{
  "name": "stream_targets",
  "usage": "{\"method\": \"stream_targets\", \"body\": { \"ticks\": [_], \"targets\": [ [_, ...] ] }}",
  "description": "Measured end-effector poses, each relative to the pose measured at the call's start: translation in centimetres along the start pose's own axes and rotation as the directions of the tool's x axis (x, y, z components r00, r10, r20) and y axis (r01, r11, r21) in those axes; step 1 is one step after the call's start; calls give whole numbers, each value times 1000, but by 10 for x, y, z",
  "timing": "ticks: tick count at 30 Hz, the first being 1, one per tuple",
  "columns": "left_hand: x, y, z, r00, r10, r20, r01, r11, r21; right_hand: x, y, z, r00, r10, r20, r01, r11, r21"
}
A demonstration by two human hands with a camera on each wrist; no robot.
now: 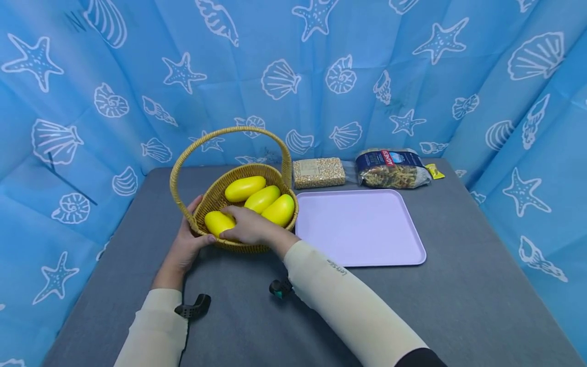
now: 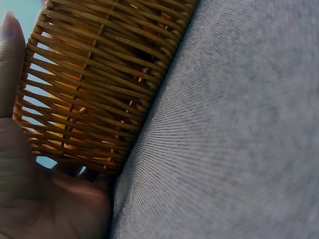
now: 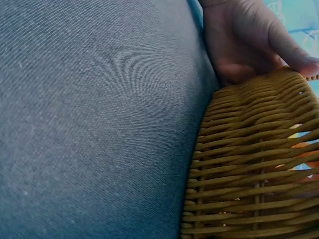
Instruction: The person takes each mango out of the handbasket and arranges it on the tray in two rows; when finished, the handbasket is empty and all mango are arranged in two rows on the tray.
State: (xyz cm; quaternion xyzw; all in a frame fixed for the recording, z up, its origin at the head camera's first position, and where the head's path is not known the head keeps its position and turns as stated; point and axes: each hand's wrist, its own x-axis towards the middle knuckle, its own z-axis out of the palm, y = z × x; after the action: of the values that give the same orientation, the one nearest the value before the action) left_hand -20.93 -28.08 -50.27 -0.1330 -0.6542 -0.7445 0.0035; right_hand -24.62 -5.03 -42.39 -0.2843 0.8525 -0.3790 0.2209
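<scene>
A wicker basket (image 1: 243, 248) with a tall arched handle holds several yellow mangoes (image 1: 245, 188). My left hand (image 1: 188, 244) grips the basket's left side, thumb at the rim and fingers around the outside; in the left wrist view the hand (image 2: 55, 199) lies against the weave (image 2: 99, 74). Reaching in over the front rim, my right hand (image 1: 249, 226) has its thumb and fingers around the front-left mango (image 1: 217, 223). The right wrist view shows the basket's wall (image 3: 254, 164) and my left hand (image 3: 244, 40), while the right hand is out of that frame.
Right of the basket lies a lilac tray (image 1: 359, 229). Behind it are a bag of pale kernels (image 1: 318, 173), a pasta bag (image 1: 392, 169) and a small yellow packet (image 1: 434, 171). A blue shell-patterned curtain (image 1: 316, 66) borders the grey table (image 1: 463, 285).
</scene>
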Motion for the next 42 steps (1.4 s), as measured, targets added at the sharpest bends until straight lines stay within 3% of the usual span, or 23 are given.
{"method": "stream_targets", "body": {
  "ticks": [12, 17, 21, 30, 42],
  "targets": [
    [-1, -2, -1, 1000, 6, 0, -6, 1000, 25, -6, -2, -4, 999, -40, -21, 39, 999, -14],
    [-3, -2, -2, 1000, -12, -5, 13, 999, 40, -22, -2, -13, 991, -108, -80, 106, 994, -29],
    [-3, -2, -3, 1000, -20, -17, 21, 999, 45, -44, 1, -19, 980, -128, -149, 133, 991, 22],
    [-1, -2, -5, 1000, 0, -24, 0, 1000, 7, -86, 14, -32, 943, -169, -286, 222, 961, 163],
    [1, -3, -3, 1000, 2, -12, -2, 1000, 15, -131, 48, -49, 881, -193, -432, 268, 956, 119]
  ]
}}
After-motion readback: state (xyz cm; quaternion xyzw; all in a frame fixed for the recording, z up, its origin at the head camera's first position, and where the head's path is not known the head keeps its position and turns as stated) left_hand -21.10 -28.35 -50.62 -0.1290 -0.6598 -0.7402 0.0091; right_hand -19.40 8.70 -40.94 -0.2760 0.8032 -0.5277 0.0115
